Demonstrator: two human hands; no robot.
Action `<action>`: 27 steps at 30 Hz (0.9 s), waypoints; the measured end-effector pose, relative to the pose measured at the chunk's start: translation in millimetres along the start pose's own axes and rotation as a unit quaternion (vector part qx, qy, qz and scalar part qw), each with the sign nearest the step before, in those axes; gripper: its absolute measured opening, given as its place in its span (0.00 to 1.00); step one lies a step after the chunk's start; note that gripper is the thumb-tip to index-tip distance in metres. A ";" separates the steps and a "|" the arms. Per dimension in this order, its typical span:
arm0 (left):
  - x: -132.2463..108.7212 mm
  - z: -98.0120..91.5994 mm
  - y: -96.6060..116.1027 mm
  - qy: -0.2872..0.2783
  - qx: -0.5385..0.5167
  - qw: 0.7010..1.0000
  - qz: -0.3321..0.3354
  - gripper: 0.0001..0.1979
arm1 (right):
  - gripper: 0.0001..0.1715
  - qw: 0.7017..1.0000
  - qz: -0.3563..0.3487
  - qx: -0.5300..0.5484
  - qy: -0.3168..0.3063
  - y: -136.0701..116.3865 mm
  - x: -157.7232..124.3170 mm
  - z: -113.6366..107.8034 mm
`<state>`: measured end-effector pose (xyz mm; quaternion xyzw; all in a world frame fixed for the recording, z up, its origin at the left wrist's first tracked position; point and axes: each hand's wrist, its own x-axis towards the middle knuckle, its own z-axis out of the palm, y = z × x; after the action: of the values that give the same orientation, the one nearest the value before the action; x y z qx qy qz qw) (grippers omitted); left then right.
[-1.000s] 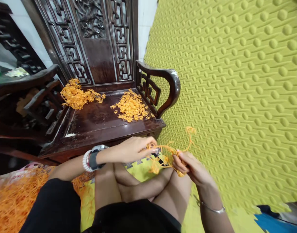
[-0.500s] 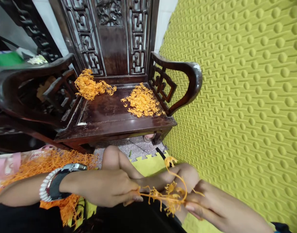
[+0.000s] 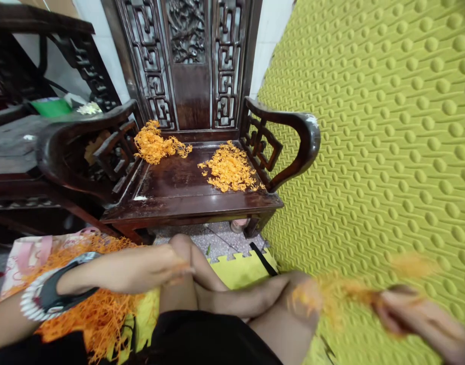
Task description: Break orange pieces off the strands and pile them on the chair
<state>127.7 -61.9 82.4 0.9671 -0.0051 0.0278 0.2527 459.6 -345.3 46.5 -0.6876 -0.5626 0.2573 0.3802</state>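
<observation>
My right hand point(image 3: 418, 314) is at the lower right, closed on a strand of orange plastic pieces point(image 3: 346, 291) with small branched tips. Hand and strand are smeared by motion, and the strand stretches left over my knee. My left hand point(image 3: 152, 268) is apart from it, above my other knee; its fingertips are blurred, so I cannot make out whether anything is between them. Below and beside my left forearm lies a big heap of tangled orange strands point(image 3: 99, 324). On the wooden chair's seat point(image 3: 171, 177) rest a clump of orange pieces point(image 3: 154, 144) and a looser pile point(image 3: 232, 167).
The dark carved chair has a curved right armrest point(image 3: 306, 147). A yellow bumpy foam mat point(image 3: 388, 152) stands along the right side. Left of the chair is a dark table point(image 3: 8, 147) with a green container point(image 3: 52, 107). A pink-and-white bag point(image 3: 23, 258) lies beside the orange heap.
My hands have moved apart. The right one has swung to the right with the orange strand, while the left has let go of it and shifted left. The view has tilted slightly.
</observation>
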 end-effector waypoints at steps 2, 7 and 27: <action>6.6 -8.2 -12.6 0.041 0.017 0.995 -0.084 0.20 | 0.29 0.983 0.035 0.091 0.154 9.2 10.5 -1.9; 108.6 -7.5 -73.8 0.153 0.039 0.979 -0.131 0.16 | 0.31 0.945 -0.006 0.285 0.158 -15.6 76.5 52.6; 116.5 49.5 -37.9 -0.003 -0.072 0.996 0.055 0.16 | 0.25 0.816 0.075 0.571 -0.045 -25.4 126.9 96.3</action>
<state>247.4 -52.5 27.3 0.9448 -0.0614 0.0389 0.3194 399.4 -197.9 20.9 -0.3748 -0.2773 0.5907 0.6585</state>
